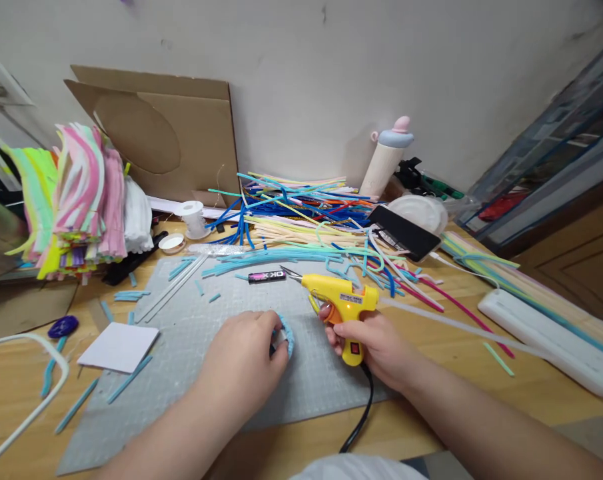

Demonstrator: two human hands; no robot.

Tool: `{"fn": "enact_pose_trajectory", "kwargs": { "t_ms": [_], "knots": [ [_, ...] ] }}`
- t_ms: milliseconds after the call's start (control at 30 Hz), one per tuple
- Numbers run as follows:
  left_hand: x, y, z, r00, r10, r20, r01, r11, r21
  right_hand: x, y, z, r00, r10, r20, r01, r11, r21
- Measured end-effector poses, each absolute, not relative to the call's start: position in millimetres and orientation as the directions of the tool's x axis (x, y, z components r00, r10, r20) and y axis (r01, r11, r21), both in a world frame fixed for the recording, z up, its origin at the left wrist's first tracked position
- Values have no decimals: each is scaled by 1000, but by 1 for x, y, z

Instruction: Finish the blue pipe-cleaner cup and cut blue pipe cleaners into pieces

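Note:
My right hand (pixel 376 343) is wrapped round the handle of a yellow hot glue gun (pixel 344 293), fingers at its orange trigger. The gun's nozzle points left, close to the end of a black and pink craft knife (pixel 267 277) lying on the mat. A clear glue stick (pixel 461 323) sticks out of the gun's back, and a black cord hangs from the handle. Low over the grey cutting mat (pixel 181 393), my left hand (pixel 246 353) is closed on a light blue fuzzy piece (pixel 287 337), seemingly made of pipe cleaner. Most of that piece is hidden by the fingers.
Loose pipe cleaners (pixel 291 220) pile up along the wall, with bundles (pixel 81 193) at left. A white notepad (pixel 118 347) and cut blue pieces lie on the mat's left. A phone (pixel 406 232), bottle (pixel 384 160) and white power strip (pixel 546 340) are at right.

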State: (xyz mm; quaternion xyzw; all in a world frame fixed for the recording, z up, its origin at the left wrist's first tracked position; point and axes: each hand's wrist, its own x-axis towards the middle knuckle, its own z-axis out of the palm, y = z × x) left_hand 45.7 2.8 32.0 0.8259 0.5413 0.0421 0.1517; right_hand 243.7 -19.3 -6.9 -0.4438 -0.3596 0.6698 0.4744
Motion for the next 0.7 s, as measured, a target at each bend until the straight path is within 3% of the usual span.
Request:
{"fn": "enact_pose_trajectory", "kwargs": {
  "t_ms": [167, 367, 700],
  "knots": [
    [42, 4, 33, 361, 918, -165, 891, -287, 351, 244, -22, -6, -290, 914, -285, -286, -367, -885],
    [45, 7, 26, 370, 912, -174, 881, -286, 376, 240, -21, -4, -428, 875, -225, -424, -414, -805],
    [45, 4, 23, 369, 914, -169, 872, -277, 404, 234, -19, -5, -421, 853, -309, -413, -483, -772]
  ]
}}
